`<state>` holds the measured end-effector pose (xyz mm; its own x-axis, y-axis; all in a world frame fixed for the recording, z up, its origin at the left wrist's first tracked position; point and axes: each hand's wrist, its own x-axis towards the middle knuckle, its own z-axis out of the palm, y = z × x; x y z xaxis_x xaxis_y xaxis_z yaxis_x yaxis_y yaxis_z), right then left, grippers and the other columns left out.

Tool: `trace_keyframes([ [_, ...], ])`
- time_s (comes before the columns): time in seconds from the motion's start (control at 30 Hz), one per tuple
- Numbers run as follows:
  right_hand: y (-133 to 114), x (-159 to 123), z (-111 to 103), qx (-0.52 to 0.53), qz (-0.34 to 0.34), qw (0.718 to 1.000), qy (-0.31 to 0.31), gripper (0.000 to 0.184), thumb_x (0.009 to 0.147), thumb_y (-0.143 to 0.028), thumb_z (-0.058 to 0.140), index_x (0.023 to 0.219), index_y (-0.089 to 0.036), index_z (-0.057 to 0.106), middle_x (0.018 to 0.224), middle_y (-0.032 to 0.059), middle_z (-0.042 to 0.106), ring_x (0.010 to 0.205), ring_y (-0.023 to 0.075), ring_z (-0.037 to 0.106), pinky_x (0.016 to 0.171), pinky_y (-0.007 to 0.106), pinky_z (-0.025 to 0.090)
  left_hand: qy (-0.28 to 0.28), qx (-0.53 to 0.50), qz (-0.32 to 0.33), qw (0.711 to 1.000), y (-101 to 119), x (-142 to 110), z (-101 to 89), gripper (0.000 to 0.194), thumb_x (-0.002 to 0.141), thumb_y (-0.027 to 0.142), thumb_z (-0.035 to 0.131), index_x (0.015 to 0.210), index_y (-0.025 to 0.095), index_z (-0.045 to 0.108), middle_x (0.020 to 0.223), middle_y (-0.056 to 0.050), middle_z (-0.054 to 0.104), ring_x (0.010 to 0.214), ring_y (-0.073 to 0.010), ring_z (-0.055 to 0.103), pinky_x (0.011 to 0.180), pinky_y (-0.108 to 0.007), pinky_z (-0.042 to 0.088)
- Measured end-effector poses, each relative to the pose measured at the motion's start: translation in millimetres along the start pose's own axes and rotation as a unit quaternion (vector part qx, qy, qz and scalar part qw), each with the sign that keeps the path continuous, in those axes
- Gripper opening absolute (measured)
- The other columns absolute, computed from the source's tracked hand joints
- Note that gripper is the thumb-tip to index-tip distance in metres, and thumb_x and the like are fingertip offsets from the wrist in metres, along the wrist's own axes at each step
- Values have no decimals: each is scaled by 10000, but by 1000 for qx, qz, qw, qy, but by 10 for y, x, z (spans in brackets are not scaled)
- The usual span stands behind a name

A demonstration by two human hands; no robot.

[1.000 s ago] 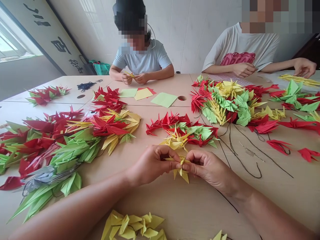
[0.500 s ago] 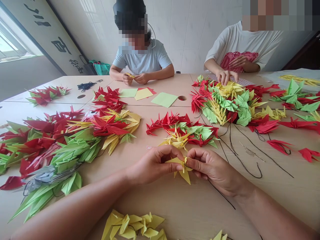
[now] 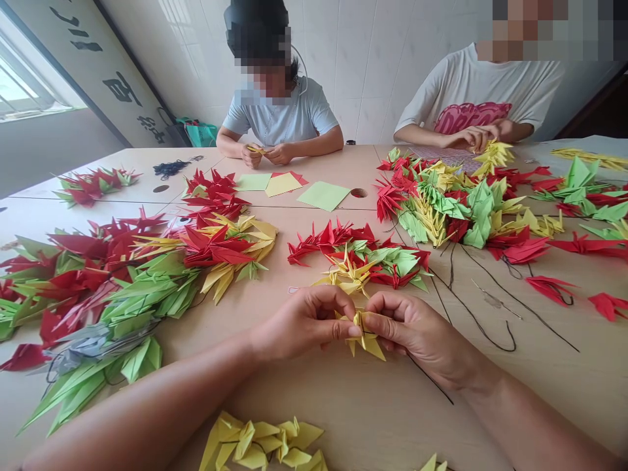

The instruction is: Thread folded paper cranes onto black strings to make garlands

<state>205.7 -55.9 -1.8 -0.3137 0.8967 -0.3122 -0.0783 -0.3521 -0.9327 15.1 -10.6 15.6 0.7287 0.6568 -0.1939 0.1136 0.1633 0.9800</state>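
Note:
Between my hands is a yellow folded paper crane (image 3: 369, 347) with pointed wings, pinched from both sides just above the table. My left hand (image 3: 321, 317) grips its left part between thumb and forefinger. My right hand (image 3: 405, 327) pinches the other side close to the centre. A black thread (image 3: 432, 378) runs out from under my right hand to the lower right. Fingers partly hide the paper, so I cannot tell whether more than one crane is held. Just beyond my hands lies a string of red, green and yellow cranes (image 3: 338, 242).
Piled crane strings (image 3: 112, 281) cover the left side; another heap (image 3: 441, 196) lies at right. Several yellow cranes (image 3: 260, 441) sit at the near edge. Green paper sheets (image 3: 324, 195) and a needle (image 3: 495, 299) are on the table. Two people sit opposite, handling yellow paper.
The yellow crane has turned slightly in my fingers, its lower point swinging right. Opposite at right, the person has lifted a yellow crane bundle from the heap and brought both hands together.

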Motion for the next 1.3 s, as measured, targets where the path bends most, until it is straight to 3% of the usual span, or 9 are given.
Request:
trace_keyframes([
  [0.27, -41, -20, 45, -9, -4, 1000, 4, 330, 694, -449, 755, 735, -180, 567, 604, -52, 464, 524, 74, 366, 457, 200, 258, 4, -4, 17, 1000, -54, -4, -23, 320, 704, 389, 728, 768, 143, 533, 556, 68, 421, 488, -43, 329, 438, -182, 232],
  [0.77, -51, -15, 52, -41, -33, 998, 19, 309, 705, -431, 749, 713, -182, 566, 570, -63, 422, 513, 72, 353, 447, 199, 245, 33, 38, 23, 998, -72, -17, -25, 312, 705, 383, 727, 765, 144, 536, 587, 60, 412, 518, -51, 314, 465, -194, 240],
  [1.07, -40, -8, 25, -58, -51, 997, 28, 323, 730, -483, 711, 730, -181, 597, 620, -37, 478, 549, 89, 397, 483, 218, 295, 24, 34, 48, 998, -30, 3, -11, 334, 673, 361, 751, 853, 154, 561, 669, 28, 517, 627, -94, 488, 546, -208, 354],
  [1.3, -31, -11, 12, -71, -42, 996, 22, 317, 739, -475, 706, 730, -181, 588, 592, -51, 462, 531, 84, 383, 481, 220, 273, 29, 29, 47, 998, -61, 9, 11, 303, 688, 306, 739, 853, 150, 540, 709, 22, 526, 658, -96, 483, 578, -217, 366],
])
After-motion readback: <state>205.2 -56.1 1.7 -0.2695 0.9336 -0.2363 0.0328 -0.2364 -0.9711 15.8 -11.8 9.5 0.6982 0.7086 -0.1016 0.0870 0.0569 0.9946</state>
